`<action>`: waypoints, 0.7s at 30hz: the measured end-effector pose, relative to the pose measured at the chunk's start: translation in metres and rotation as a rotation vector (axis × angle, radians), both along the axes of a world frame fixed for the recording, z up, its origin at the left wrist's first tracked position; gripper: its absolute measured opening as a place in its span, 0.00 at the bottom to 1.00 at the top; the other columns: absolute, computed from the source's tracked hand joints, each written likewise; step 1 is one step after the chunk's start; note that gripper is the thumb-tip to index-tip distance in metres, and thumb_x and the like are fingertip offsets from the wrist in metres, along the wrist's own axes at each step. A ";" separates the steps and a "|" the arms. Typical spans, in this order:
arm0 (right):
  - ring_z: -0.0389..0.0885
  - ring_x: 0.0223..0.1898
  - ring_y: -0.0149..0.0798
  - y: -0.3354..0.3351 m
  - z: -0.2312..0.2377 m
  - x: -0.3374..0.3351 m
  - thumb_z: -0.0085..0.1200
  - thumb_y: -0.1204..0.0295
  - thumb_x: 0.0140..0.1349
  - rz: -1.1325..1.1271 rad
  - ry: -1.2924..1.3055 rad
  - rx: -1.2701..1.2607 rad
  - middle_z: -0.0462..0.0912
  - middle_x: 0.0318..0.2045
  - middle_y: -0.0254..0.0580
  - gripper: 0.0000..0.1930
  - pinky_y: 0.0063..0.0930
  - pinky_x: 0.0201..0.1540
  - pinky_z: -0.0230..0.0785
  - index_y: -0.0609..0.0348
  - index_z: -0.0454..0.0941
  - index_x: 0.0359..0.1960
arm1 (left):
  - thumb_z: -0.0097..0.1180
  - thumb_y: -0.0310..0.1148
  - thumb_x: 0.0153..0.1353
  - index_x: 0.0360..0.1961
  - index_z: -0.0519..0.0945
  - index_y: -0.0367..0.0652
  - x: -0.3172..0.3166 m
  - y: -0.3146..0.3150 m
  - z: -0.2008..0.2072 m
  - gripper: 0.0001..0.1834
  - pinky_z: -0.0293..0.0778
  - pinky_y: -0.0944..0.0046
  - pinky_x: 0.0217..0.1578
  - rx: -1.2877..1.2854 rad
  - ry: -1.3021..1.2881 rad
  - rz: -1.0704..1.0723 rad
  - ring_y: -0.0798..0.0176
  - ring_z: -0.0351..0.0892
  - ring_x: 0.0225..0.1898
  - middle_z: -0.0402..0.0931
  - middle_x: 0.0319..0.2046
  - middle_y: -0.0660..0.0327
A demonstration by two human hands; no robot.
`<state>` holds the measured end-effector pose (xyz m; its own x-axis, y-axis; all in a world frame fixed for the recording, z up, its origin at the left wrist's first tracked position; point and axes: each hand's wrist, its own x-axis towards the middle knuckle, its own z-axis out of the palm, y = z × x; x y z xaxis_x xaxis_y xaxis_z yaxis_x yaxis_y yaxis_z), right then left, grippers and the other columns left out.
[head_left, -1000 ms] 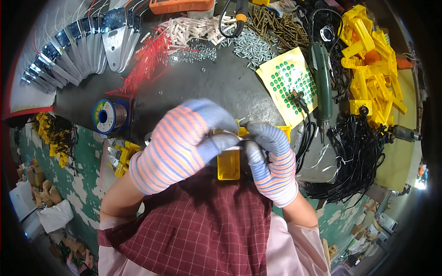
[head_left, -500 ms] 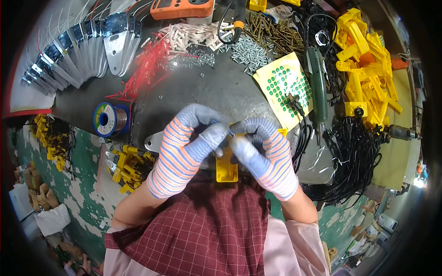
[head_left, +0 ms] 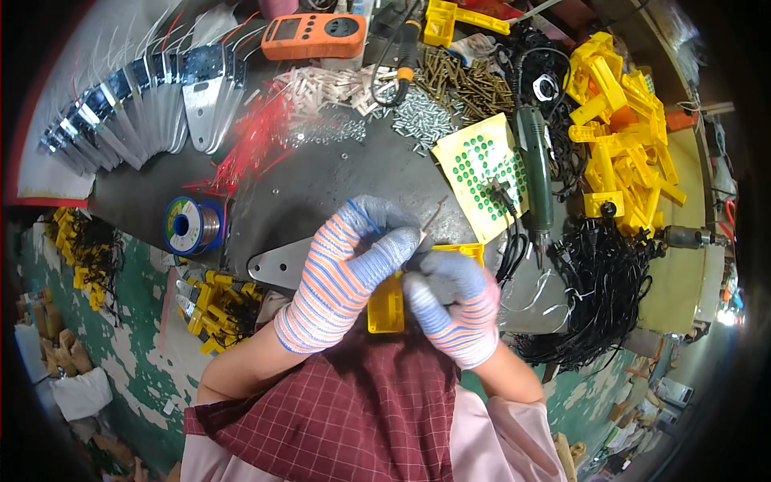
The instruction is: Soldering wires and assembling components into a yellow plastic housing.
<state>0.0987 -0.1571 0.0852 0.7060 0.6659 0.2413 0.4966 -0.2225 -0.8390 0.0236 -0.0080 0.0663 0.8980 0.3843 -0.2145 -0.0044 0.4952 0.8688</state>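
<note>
Head view: the left hand [head_left: 353,277] and right hand [head_left: 454,309], both gloved, were clenched on 1 yellow plastic housing [head_left: 387,305] above the bench edge. Best practice was to steady it while seating the thin wire [head_left: 434,215]. The housing looked boxy, bright, mostly covered.

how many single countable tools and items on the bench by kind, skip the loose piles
Orange meter: 1
Blue solder spool: 1
Green electric screwdriver: 1
Yellow sticker sheet: 1
Yellow plastic part between the gloved left hand and right hand: 1
Total: 5
</note>
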 end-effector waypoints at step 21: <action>0.61 0.22 0.24 -0.076 0.033 0.006 0.58 0.69 0.64 0.168 1.360 0.248 0.69 0.17 0.26 0.17 0.25 0.25 0.53 0.56 0.70 0.17 | 0.59 0.30 0.64 0.46 0.77 0.42 -0.010 -0.033 0.032 0.11 0.71 0.72 0.32 -0.168 -0.004 -0.580 0.75 0.74 0.30 0.76 0.30 0.66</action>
<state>0.1045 -0.2334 0.1182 0.3957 0.8065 -0.4393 -0.7258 -0.0185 -0.6877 0.0135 -0.0413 0.0979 0.9520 -0.2068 -0.2258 0.3039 0.5481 0.7793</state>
